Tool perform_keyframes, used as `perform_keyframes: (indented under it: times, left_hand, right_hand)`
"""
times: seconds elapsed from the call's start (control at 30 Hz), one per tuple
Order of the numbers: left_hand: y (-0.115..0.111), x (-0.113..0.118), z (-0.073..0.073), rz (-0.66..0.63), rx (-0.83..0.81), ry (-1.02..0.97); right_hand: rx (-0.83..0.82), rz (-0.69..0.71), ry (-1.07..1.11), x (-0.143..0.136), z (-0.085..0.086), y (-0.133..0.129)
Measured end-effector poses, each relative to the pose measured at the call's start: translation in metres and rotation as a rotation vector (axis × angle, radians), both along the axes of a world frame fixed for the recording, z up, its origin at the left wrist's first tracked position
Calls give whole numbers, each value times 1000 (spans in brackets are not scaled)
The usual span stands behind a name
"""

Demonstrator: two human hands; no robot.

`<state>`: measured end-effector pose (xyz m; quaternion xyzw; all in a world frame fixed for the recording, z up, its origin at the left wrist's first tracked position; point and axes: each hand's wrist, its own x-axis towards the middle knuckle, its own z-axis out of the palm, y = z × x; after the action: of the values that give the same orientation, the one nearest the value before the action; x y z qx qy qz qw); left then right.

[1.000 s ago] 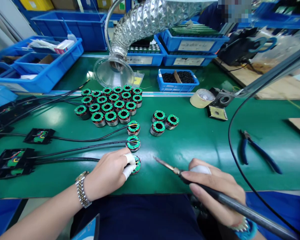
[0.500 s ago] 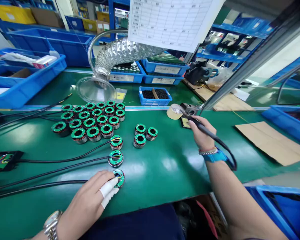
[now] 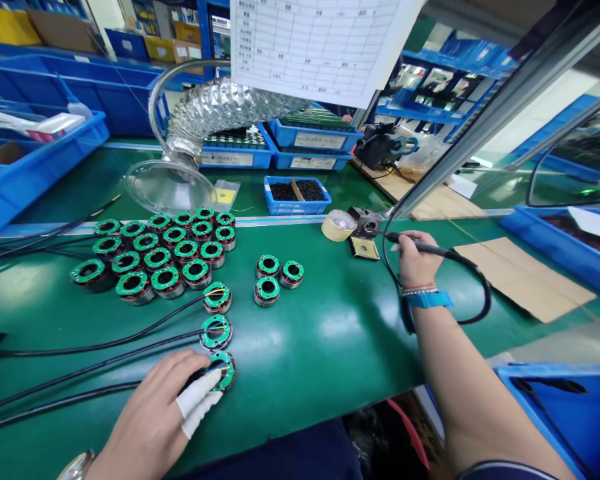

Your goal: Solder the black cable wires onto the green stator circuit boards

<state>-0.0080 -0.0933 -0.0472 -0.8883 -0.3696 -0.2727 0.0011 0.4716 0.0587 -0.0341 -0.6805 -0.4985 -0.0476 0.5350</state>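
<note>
My left hand [image 3: 167, 407], two fingers wrapped in white, is closed on the nearest green-topped motor stator [image 3: 224, 371] and the cable end at it. Two more stators with cables, a middle one [image 3: 216, 332] and a farther one [image 3: 217, 297], stand beyond it. On the right, my right hand [image 3: 419, 259] grips a black soldering iron [image 3: 424, 247] with a thick black cord. Its tip end is near the metal iron holder [image 3: 369, 223], beside a round tin [image 3: 339, 225] and a yellow sponge tray [image 3: 365, 248].
Several stators [image 3: 159, 259] are grouped at left, three more [image 3: 267, 291] at centre. A fume hood [image 3: 170, 187], a small blue bin of black parts [image 3: 297, 207] and a hanging paper sheet [image 3: 315, 50] are beyond. Cardboard [image 3: 520, 277] lies at right.
The view has shifted, so the stators appear farther left. My right hand has drawn the iron back from the holder, its cord now looping wider. My left hand stays at the nearest stator.
</note>
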Motion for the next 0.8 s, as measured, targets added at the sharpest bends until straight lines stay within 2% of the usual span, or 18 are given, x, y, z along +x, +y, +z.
perform_keyframes:
  times: [0.07, 0.13, 0.27, 0.37, 0.53, 0.63, 0.7, 0.8]
  left_hand:
    - [0, 2, 4, -10, -19, -3]
    - [-1, 4, 9, -24, -37, -4]
    - [-3, 10, 17, -12, -52, -15]
    - [-5, 12, 17, 2, -59, -35]
    - [-6, 12, 16, 11, -49, -41]
    - [-4, 12, 21, 1, -28, 10]
    - [-2, 12, 25, 4, -57, 80]
    - [1, 12, 30, 7, -149, 182]
  right_hand:
    - [14, 3, 136, 6, -2, 10]
    - [-23, 74, 285, 7, -4, 24]
    - [-123, 254, 551, -1, -10, 48]
    - [-135, 285, 661, -9, -13, 54]
    - [-102, 236, 717, -24, -15, 54]
    - [-61, 243, 731, -44, -16, 50]
    - [-33, 269, 749, -64, -17, 39]
    - [-15, 332, 792, -103, -15, 9]
